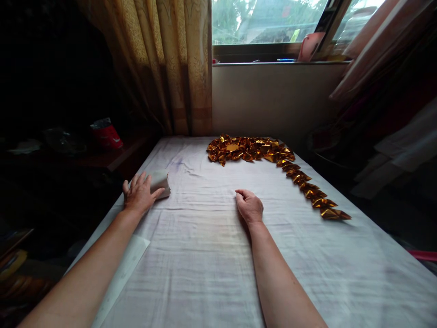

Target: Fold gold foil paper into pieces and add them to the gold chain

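My left hand lies with its fingers spread against a curled, greyish-white wad of paper at the left side of the table. Its thumb touches the wad's near side. Under my left forearm is a flat white sheet. My right hand rests on the white cloth near the middle, fingers curled in and closed; whatever is inside them, if anything, is hidden. Beyond it sits a heap of folded shiny gold foil pieces. A linked row of the same gold pieces trails from it toward the right edge.
A red container stands on a dark side surface at the left. Behind the table hang a gold curtain and a window with a pink cup on its sill. Pale clothes hang at the right.
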`<state>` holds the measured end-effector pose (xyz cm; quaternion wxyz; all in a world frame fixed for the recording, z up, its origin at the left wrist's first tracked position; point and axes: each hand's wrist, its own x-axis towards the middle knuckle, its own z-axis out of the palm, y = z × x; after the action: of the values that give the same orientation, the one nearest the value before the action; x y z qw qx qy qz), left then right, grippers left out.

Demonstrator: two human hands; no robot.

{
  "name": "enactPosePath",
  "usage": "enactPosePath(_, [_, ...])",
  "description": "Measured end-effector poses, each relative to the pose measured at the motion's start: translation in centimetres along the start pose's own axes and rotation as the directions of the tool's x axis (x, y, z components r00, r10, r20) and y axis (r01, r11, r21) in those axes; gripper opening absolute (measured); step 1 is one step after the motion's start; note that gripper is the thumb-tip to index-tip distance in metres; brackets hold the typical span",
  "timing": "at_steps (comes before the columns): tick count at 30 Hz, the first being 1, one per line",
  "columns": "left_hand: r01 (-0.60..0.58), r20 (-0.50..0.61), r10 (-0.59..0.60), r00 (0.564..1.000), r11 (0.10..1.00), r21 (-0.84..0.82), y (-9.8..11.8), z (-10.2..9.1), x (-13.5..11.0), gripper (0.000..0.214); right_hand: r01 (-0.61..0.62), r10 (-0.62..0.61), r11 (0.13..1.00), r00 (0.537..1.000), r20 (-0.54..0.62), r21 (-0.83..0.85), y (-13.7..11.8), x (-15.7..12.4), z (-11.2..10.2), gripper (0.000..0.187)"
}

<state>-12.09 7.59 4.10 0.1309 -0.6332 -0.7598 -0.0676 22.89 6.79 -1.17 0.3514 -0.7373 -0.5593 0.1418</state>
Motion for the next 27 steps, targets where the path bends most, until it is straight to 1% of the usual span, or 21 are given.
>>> enactPosePath(3, [-0.033,-0.056,0.032,0.998,0.999,-0.02,0.2,0.0,-0.5,0.062,-0.009,0.009,1.0,1.0,0.004,-0.001,0.0,0.0,0.0,0.026])
enactPosePath(7, [-0.177,-0.117,0.167,0.979,0.981,-0.081,0.8,0.0,-1.5,0.045,-0.008,0.008,1.0,1.0,0.006,0.004,-0.1,0.0,-0.1,0.026])
enactPosePath(9, [-0.265,-0.106,0.252,0.962,0.954,-0.138,1.7,-0.3,-2.3,0.04,-0.006,0.006,1.0,1.0,0.001,0.009,-0.1,0.0,-0.1,0.026])
enactPosePath(11, [-0.359,-0.067,0.353,0.933,0.908,-0.217,3.2,-0.8,-3.2,0.038,-0.004,0.004,1.0,1.0,-0.001,0.015,0.0,0.0,-0.1,0.026])
enactPosePath(13, [-0.399,-0.031,0.409,0.912,0.866,-0.3,4.9,-1.4,-4.1,0.036,-0.005,0.005,1.0,1.0,0.0,0.021,0.0,0.0,-0.1,0.026])
enactPosePath(14, [-0.4,-0.006,0.424,0.906,0.849,-0.346,5.8,-1.8,-4.5,0.034,-0.006,0.006,1.0,1.0,0.001,0.024,0.0,0.1,-0.1,0.026])
enactPosePath(16, [-0.406,0.093,0.492,0.865,0.798,-0.444,7.5,-2.3,-5.0,0.036,-0.012,0.012,0.999,1.0,0.001,0.031,0.1,0.1,-0.1,0.026])
enactPosePath(18, [-0.361,0.19,0.505,0.842,0.788,-0.499,8.7,-2.5,-5.4,0.045,-0.022,0.022,0.999,1.0,0.0,0.04,0.1,0.1,-0.1,0.027])
enactPosePath(20, [-0.36,0.21,0.518,0.829,0.783,-0.508,9.5,-2.2,-5.5,0.056,-0.029,0.029,0.998,1.0,0.002,0.051,0.1,0.2,-0.1,0.028])
enactPosePath(22, [-0.371,0.222,0.528,0.82,0.784,-0.497,9.8,-1.5,-5.7,0.061,-0.03,0.03,0.998,1.0,0.001,0.061,0.2,0.2,-0.1,0.028])
enactPosePath(25, [-0.374,0.251,0.516,0.819,0.811,-0.45,9.9,-0.4,-6.2,0.056,-0.026,0.027,0.997,1.0,-0.01,0.076,0.4,0.2,0.0,0.028])
enactPosePath(27, [-0.366,0.255,0.488,0.834,0.837,-0.406,9.9,0.1,-6.4,0.053,-0.022,0.023,0.996,1.0,-0.018,0.086,0.5,0.3,0.1,0.028])
